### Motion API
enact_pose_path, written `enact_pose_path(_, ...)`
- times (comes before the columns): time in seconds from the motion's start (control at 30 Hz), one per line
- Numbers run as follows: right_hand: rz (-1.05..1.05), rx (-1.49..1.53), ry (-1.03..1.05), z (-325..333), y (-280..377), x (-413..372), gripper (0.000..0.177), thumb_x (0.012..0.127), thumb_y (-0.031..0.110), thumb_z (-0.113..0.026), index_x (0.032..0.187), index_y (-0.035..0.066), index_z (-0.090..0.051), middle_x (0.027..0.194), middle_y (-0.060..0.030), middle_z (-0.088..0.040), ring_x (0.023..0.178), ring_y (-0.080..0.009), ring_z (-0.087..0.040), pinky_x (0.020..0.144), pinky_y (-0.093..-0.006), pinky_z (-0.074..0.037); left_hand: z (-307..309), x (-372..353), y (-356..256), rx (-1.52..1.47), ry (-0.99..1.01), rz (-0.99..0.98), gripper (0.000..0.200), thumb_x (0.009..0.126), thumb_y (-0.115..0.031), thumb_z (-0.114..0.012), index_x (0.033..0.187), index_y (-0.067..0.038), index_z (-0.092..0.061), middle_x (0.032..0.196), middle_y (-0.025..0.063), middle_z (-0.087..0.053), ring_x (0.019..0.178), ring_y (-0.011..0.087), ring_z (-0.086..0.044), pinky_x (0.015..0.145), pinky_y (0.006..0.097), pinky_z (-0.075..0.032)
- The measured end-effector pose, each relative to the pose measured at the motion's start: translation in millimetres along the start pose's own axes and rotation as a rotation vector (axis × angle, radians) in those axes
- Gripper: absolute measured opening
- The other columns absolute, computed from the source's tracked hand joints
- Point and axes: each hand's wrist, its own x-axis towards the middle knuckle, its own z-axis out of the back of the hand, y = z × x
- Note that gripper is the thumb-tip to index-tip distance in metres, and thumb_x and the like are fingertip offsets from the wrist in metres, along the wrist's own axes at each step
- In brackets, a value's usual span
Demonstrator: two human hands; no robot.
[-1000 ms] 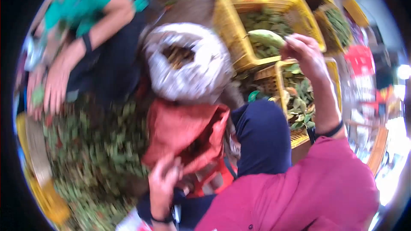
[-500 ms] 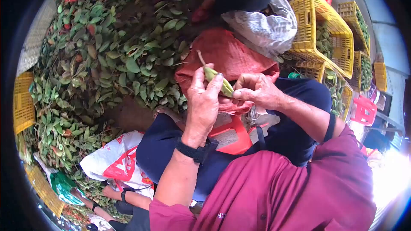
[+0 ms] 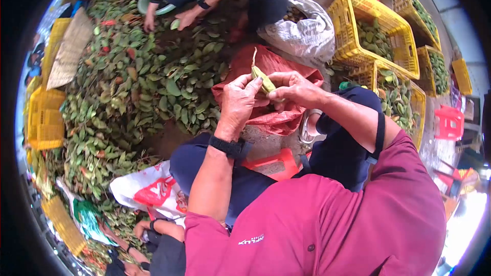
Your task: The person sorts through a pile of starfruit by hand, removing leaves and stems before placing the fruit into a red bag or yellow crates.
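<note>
Above the red woven sack (image 3: 276,117), my two hands meet on a narrow bundle of green leaves (image 3: 262,78) with a thin brown stem pointing up and away. My left hand (image 3: 238,98) pinches it from the left between thumb and fingers. On the other side my right hand (image 3: 296,90) grips its lower end, the thumb lying on top. Part of the bundle is hidden by the fingers. A wide heap of green leaves (image 3: 143,79), with some brown and red ones, spreads on the ground to the left.
Yellow crates (image 3: 353,30) of leaves stand at the right, near a white sack (image 3: 302,33) and a red stool (image 3: 449,121). Across the heap another person's hand (image 3: 188,18) holds a leaf. More hands work at lower left. A white-and-red bag (image 3: 148,189) lies beside my knee.
My view has shifted, showing more of the person opposite, whose hands are now lower and apart over the heap. Both my hands still hold the leaf bundle, its stem now more upright.
</note>
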Motion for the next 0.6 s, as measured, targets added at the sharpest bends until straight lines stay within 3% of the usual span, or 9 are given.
enact_pose_path(0.13,0.031,-0.060,0.071,-7.4,8.3,-4.9,0.041,0.094,0.014,-0.059,0.134,0.003,-0.055,0.096,-0.0050,-0.068,0.069,-0.0115,-0.066,0.066,-0.0279,-0.058,-0.6,-22.6,-6.5,-0.045,0.001,-0.031,0.023,0.103,-0.016,-0.055,0.115,0.002,-0.063,0.099,0.0111,-0.072,0.084,0.0182,-0.073,0.072,0.0275,-0.062)
enact_pose_path(0.2,0.058,-0.099,0.074,-18.0,6.8,-7.9,0.044,0.095,0.015,-0.060,0.137,0.002,-0.052,0.101,-0.0062,-0.068,0.078,-0.0125,-0.067,0.067,-0.0259,-0.057,-2.1,-33.6,-11.4,-0.011,-0.027,-0.052,0.021,0.103,-0.015,-0.055,0.114,0.001,-0.063,0.098,0.0108,-0.072,0.084,0.0180,-0.072,0.072,0.0285,-0.062)
enact_pose_path(0.27,0.219,-0.263,-0.067,-32.8,-4.7,-7.0,0.047,0.096,0.016,-0.060,0.139,0.000,-0.049,0.107,-0.0100,-0.067,0.092,-0.0182,-0.067,0.075,-0.0285,-0.056,1.1,-35.5,-3.8,-0.008,-0.089,-0.031,0.021,0.103,-0.015,-0.055,0.113,0.001,-0.063,0.097,0.0105,-0.071,0.083,0.0180,-0.072,0.073,0.0294,-0.062)
enact_pose_path(0.33,0.422,-0.597,-0.144,-28.4,-18.0,1.2,0.043,0.098,0.017,-0.060,0.135,-0.001,-0.050,0.110,-0.0151,-0.067,0.103,-0.0233,-0.065,0.086,-0.0346,-0.053,3.0,-31.6,8.0,-0.036,-0.130,-0.019,0.021,0.102,-0.016,-0.055,0.112,0.001,-0.063,0.097,0.0099,-0.071,0.083,0.0178,-0.072,0.073,0.0303,-0.062)
enact_pose_path(0.4,0.401,-0.610,-0.173,-23.8,-32.6,7.8,0.039,0.099,0.018,-0.059,0.132,-0.001,-0.052,0.109,-0.0174,-0.067,0.103,-0.0259,-0.066,0.090,-0.0378,-0.052,2.3,-23.8,22.4,-0.080,-0.147,-0.005,0.021,0.102,-0.016,-0.055,0.111,0.001,-0.063,0.096,0.0090,-0.071,0.083,0.0173,-0.071,0.074,0.0310,-0.062)
enact_pose_path(0.47,0.373,-0.630,-0.219,-21.0,-39.9,10.7,0.030,0.102,0.019,-0.052,0.124,-0.001,-0.057,0.102,-0.0195,-0.067,0.098,-0.0324,-0.067,0.084,-0.0390,-0.052,3.8,-11.3,38.4,-0.050,-0.146,0.044,0.022,0.103,-0.016,-0.053,0.110,0.001,-0.064,0.100,0.0085,-0.070,0.085,0.0163,-0.071,0.075,0.0317,-0.063)
enact_pose_path(0.53,0.288,-0.651,-0.289,-18.9,-49.2,13.1,0.030,0.102,0.019,-0.050,0.123,-0.001,-0.058,0.098,-0.0195,-0.067,0.091,-0.0294,-0.068,0.080,-0.0377,-0.053,5.5,-12.6,38.9,-0.076,-0.139,0.123,0.023,0.103,-0.015,-0.052,0.112,0.002,-0.064,0.103,0.0094,-0.070,0.087,0.0168,-0.071,0.076,0.0319,-0.063)
enact_pose_path(0.6,0.060,-0.408,-0.323,-24.3,-46.2,13.6,0.031,0.106,0.023,-0.045,0.120,-0.001,-0.059,0.085,-0.0049,-0.060,0.078,-0.0114,-0.055,0.071,-0.0325,-0.050,7.9,-8.1,39.0,-0.134,-0.132,0.189,0.024,0.103,-0.014,-0.053,0.115,0.003,-0.064,0.106,0.0102,-0.069,0.090,0.0171,-0.070,0.075,0.0317,-0.063)
